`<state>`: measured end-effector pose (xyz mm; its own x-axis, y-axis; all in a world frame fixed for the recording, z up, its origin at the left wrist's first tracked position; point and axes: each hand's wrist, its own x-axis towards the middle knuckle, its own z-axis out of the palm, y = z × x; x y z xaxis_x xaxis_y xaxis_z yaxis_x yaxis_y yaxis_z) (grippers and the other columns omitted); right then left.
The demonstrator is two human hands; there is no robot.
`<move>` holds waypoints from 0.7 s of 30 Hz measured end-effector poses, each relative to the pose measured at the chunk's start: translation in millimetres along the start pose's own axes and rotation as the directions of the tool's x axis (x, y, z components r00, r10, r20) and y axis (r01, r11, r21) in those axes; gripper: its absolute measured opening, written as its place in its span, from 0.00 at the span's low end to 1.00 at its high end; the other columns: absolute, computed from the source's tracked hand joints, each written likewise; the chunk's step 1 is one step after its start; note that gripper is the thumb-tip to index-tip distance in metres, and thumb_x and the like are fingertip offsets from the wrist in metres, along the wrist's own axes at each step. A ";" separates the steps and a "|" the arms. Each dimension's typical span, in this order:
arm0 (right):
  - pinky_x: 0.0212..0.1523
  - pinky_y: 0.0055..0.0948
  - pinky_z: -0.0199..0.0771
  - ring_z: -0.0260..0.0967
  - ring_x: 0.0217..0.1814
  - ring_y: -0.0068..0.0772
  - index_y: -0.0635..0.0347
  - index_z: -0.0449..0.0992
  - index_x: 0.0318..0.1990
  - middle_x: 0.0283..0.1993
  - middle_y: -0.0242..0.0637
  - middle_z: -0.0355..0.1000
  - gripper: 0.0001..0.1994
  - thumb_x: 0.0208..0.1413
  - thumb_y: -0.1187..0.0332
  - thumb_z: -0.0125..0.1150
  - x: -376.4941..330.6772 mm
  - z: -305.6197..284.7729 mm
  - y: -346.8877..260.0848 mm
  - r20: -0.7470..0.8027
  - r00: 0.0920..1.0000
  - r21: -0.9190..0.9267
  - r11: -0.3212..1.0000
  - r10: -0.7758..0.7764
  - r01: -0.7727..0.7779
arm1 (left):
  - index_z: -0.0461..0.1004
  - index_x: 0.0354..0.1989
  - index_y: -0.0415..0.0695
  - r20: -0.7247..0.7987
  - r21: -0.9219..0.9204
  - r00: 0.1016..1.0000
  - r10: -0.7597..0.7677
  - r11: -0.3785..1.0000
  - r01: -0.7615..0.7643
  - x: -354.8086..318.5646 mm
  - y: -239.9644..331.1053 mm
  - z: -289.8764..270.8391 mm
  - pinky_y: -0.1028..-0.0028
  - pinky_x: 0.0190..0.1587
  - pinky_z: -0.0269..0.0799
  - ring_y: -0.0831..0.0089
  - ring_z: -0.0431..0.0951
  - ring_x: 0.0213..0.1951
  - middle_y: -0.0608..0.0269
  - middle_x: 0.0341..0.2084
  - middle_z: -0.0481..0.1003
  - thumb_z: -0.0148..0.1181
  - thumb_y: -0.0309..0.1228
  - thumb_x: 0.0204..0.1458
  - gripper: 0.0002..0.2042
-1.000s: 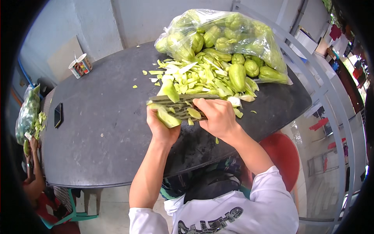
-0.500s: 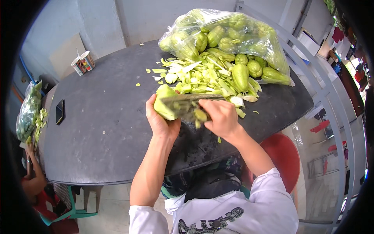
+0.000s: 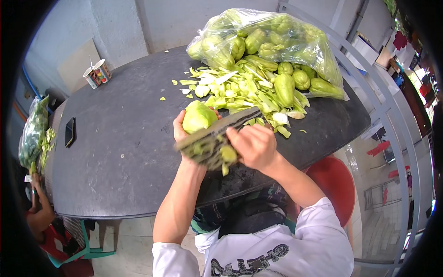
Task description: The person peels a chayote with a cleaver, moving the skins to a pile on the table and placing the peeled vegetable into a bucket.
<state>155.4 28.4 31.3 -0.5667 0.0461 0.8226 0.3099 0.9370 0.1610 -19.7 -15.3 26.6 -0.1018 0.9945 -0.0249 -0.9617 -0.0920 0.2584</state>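
Observation:
My left hand (image 3: 179, 128) is closed around a light green, partly peeled chayote (image 3: 197, 115), held just above the table. In my right hand (image 3: 256, 144) is a wide-bladed knife (image 3: 217, 130), gripped at its right end. The dark blade is smeared by motion, with bits of green peel clinging to it. It crosses in front of my left hand, below the chayote, and hides part of that palm. Beyond my hands spreads a heap of peels (image 3: 235, 90). Whole chayotes (image 3: 284, 89) lie against the heap, spilling from a clear plastic bag (image 3: 277, 34) full of them.
The dark table (image 3: 110, 152) carries a phone (image 3: 70, 132) and two paper cups (image 3: 102, 71) on the left. At the far left, a co-worker's hand (image 3: 35, 180) is near another bag of greens (image 3: 34, 129). A red stool (image 3: 336, 189) and grey railing (image 3: 385, 111) stand right.
The knife has swung down and left, from beside the chayote to below it, in front of my left hand. My right hand moved slightly left, and the chayote tipped more upright.

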 end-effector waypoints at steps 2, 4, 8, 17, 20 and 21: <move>0.28 0.36 0.73 0.74 0.26 0.43 0.67 0.76 0.45 0.26 0.40 0.73 0.21 0.39 0.71 0.70 -12.2 6.7 15.5 0.093 0.966 0.055 0.967 0.242 -0.247 | 0.73 0.49 0.39 -0.179 0.180 0.963 0.200 0.969 -0.168 -1.0 -7.3 8.9 0.60 0.53 0.73 0.60 0.77 0.45 0.53 0.42 0.77 0.46 0.51 0.59 0.26; 0.35 0.36 0.79 0.79 0.32 0.44 0.66 0.76 0.45 0.31 0.43 0.78 0.22 0.38 0.72 0.70 -12.2 -0.2 22.6 0.152 0.930 0.060 0.936 0.335 -0.346 | 0.73 0.50 0.41 -0.222 0.186 0.940 0.260 0.957 -0.221 1.7 -6.0 13.9 0.60 0.52 0.73 0.61 0.77 0.45 0.54 0.42 0.77 0.46 0.50 0.59 0.25; 0.29 0.36 0.75 0.75 0.27 0.40 0.63 0.75 0.45 0.24 0.35 0.71 0.23 0.34 0.73 0.70 -2.0 -8.9 9.9 0.087 0.980 0.151 0.970 0.181 -0.193 | 0.72 0.51 0.38 -0.120 0.215 0.971 0.207 0.960 -0.178 -3.9 -7.8 11.1 0.60 0.51 0.74 0.61 0.78 0.45 0.54 0.42 0.77 0.46 0.50 0.59 0.26; 0.34 0.41 0.77 0.78 0.33 0.47 0.62 0.76 0.43 0.34 0.41 0.79 0.20 0.37 0.75 0.68 -9.2 -1.7 27.2 0.209 0.909 0.075 0.921 0.361 -0.383 | 0.72 0.54 0.41 -0.139 0.259 0.962 0.234 0.946 -0.193 -4.0 -8.1 18.9 0.63 0.59 0.66 0.65 0.75 0.52 0.56 0.45 0.78 0.46 0.47 0.60 0.24; 0.33 0.40 0.78 0.78 0.33 0.48 0.62 0.76 0.43 0.34 0.42 0.79 0.20 0.37 0.76 0.67 -3.8 -6.8 17.2 0.183 0.917 0.131 0.915 0.355 -0.381 | 0.73 0.54 0.39 -0.062 0.315 0.975 0.214 0.931 -0.185 -4.4 -5.4 7.4 0.61 0.54 0.72 0.60 0.77 0.50 0.53 0.48 0.78 0.46 0.50 0.59 0.27; 0.33 0.40 0.78 0.78 0.33 0.48 0.62 0.76 0.43 0.34 0.42 0.79 0.20 0.37 0.76 0.67 0.9 -12.4 12.3 0.169 0.933 0.165 0.924 0.318 -0.344 | 0.73 0.54 0.39 -0.069 0.319 0.975 0.213 0.930 -0.180 -5.3 -5.6 5.8 0.61 0.54 0.72 0.60 0.77 0.50 0.53 0.48 0.78 0.46 0.50 0.59 0.27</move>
<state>168.1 35.7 40.8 -0.5592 0.3990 0.7267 0.3557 0.9073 -0.2243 -12.3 -19.7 31.0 -0.3212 0.9463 -0.0359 -0.7950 -0.2488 0.5533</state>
